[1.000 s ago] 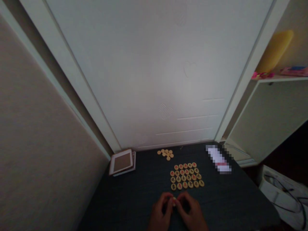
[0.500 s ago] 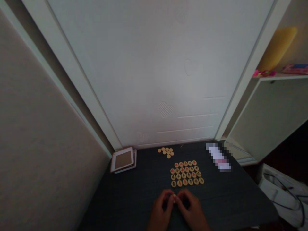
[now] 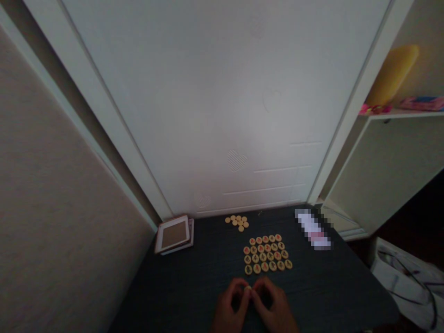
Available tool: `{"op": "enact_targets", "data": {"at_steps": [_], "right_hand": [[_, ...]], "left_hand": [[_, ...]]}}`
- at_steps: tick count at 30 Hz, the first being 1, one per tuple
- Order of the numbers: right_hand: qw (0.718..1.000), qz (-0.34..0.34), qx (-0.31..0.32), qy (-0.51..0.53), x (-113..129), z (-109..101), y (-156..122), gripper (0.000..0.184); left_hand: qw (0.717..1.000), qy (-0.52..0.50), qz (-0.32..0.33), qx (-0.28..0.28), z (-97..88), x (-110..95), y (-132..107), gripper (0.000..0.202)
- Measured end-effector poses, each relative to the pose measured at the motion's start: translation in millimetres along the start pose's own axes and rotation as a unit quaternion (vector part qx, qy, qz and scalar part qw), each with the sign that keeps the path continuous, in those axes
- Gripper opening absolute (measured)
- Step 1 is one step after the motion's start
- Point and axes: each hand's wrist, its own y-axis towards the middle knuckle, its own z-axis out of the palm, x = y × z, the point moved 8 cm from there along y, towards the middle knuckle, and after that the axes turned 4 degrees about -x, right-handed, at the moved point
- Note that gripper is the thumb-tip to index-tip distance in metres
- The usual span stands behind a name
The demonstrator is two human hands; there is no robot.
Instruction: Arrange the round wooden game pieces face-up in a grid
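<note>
A small pale Chinese chess piece (image 3: 248, 288) is pinched between my two hands near the table's front. My left hand (image 3: 231, 304) grips it from one side with thumb and fingers closed. From the other side my right hand (image 3: 273, 303) meets it, its fingertips almost touching those of the left. Fingers cover most of the piece, so its marking cannot be read. Just beyond the hands, several round wooden chess pieces (image 3: 264, 267) with red or dark characters lie face up in four rows. Farther back, several blank-side-up pieces (image 3: 239, 218) form a loose cluster.
The dark table (image 3: 180, 286) backs onto a white panel (image 3: 208, 115). Framed flat objects (image 3: 175, 232) are stacked at its back left corner. A blurred-out pale item (image 3: 312, 230) lies at the back right. Beyond the right edge stands a white box with cables (image 3: 405, 273).
My view has tilted slightly, so the table's contents appear a little lower and to the left. Both hands keep the piece between their fingertips; the rows and cluster look unchanged.
</note>
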Motion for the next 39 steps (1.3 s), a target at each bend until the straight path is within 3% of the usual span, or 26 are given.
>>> {"op": "enact_targets", "data": {"at_steps": [13,20,25,29,39], "right_hand": [[0.999,0.003,-0.008,0.031,9.8,-2.5,0.7,0.029],[0.999,0.004,-0.01,0.033,2.4,-1.9,0.4,0.032],[0.998,0.01,-0.041,0.05,-0.5,-5.0,0.6,0.033],[0.995,0.02,-0.068,0.066,0.3,-10.1,2.2,0.037],[0.994,0.036,-0.059,0.089,-8.4,-10.6,2.8,0.034]], "left_hand": [[1.0,-0.013,0.02,0.002,-2.5,-8.9,-1.5,0.029],[0.999,-0.043,-0.002,-0.008,-0.2,-10.1,0.7,0.033],[0.998,-0.053,-0.022,0.019,3.6,-10.0,1.7,0.037],[0.999,-0.032,0.011,0.032,5.6,-17.9,4.8,0.033],[0.99,0.086,0.09,0.069,-4.3,-52.1,15.1,0.025]]}}
